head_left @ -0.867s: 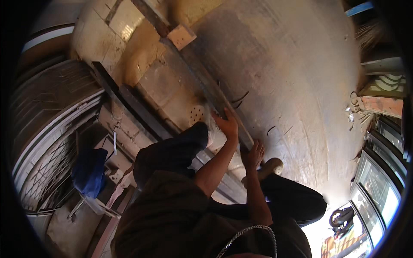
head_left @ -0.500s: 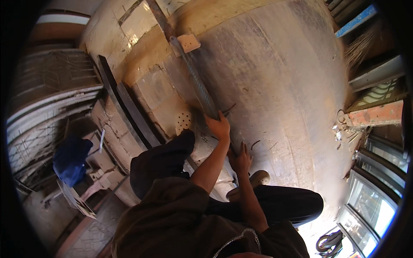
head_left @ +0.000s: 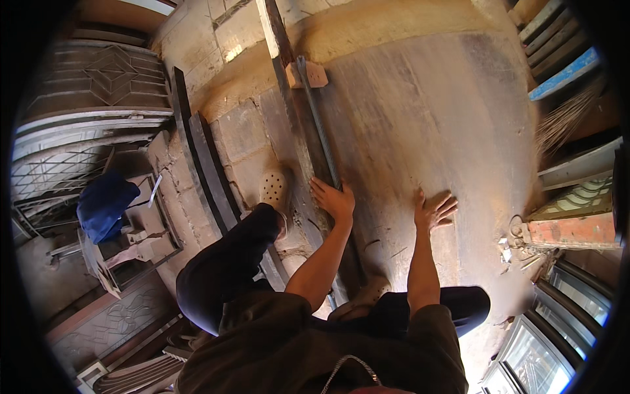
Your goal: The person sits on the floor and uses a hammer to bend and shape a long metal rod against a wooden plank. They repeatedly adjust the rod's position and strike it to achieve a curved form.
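Observation:
A long, dark metal bar slants away from me, its far end over a small orange-tan block. My left hand is on the bar's nearer part, with the bar passing between the thumb and fairly straight fingers. Beside the bar on its left runs a long, worn beam, close to those fingertips. Off to the right, my right hand is open with its fingers spread, holding nothing, over the dusty brown floor surface. Whether it touches that surface is hard to tell.
My clog stands left of the beam. Two dark lengths lie farther left, near a dark blue cloth and metal grilles. A broom, an orange-red beam and framed glass panes line the right.
My right hand has left the bar's near part and moved right, fingers now spread. The bar's far end has shifted right over the block, showing a narrower side. The view has also shifted.

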Motion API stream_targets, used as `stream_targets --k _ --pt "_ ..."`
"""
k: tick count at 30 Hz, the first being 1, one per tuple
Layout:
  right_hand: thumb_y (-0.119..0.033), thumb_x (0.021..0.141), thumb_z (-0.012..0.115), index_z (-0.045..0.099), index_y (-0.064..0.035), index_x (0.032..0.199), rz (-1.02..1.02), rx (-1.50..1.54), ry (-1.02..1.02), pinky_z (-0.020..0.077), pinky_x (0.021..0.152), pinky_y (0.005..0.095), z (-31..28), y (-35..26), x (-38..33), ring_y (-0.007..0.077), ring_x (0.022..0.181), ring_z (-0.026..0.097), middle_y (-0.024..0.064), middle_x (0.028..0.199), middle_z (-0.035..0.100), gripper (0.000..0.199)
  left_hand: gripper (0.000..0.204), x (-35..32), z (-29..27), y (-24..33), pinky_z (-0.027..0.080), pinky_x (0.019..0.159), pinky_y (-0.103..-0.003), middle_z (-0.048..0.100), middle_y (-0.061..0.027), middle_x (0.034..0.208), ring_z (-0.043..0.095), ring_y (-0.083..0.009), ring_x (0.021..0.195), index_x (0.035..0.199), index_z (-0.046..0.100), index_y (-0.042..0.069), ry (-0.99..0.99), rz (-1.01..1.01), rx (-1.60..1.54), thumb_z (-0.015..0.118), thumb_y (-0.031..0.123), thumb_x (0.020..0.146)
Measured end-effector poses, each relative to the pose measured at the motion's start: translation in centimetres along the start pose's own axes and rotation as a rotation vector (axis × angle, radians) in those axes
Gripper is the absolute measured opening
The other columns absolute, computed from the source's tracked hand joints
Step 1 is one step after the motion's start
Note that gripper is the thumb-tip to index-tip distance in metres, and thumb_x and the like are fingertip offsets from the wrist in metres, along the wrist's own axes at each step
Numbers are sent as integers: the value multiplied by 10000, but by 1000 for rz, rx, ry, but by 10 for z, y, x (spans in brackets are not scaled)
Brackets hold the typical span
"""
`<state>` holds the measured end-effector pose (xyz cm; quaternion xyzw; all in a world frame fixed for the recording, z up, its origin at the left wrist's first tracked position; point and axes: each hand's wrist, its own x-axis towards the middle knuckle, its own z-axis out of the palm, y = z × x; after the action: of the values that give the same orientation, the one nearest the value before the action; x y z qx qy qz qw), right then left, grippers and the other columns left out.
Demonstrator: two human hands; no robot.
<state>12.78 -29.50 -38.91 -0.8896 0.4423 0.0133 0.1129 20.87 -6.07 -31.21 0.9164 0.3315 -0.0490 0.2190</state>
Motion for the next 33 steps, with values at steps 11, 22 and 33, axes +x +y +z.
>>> stream_targets --k 11,22,33 --pt "-762 784 482 34 -141 1527 -14 37 -95 18 1023 742 -5 20 -3 430 1436 -61 224 1567 -8 1066 910 -16 -1 3 175 1110 -579 133 -267 1524 177 -445 1396 1465 65 -74 -41 -54 74 625 328 871" --pt "-745 859 270 96 -123 1524 -157 -16 121 -14 1076 685 11 42 -7 379 1452 -11 193 1573 60 928 741 -9 -8 3 174 1110 -573 130 -284 1515 165 -482 1384 1502 223 215 -71 8 -9 611 276 874" --pt "-723 853 344 145 -164 1524 -125 -100 87 8 1085 673 9 44 -5 350 1459 29 135 1580 108 896 509 8 -21 -58 271 1072 -545 176 -317 1481 240 -473 1361 1366 489 144 -121 99 -307 568 342 903"
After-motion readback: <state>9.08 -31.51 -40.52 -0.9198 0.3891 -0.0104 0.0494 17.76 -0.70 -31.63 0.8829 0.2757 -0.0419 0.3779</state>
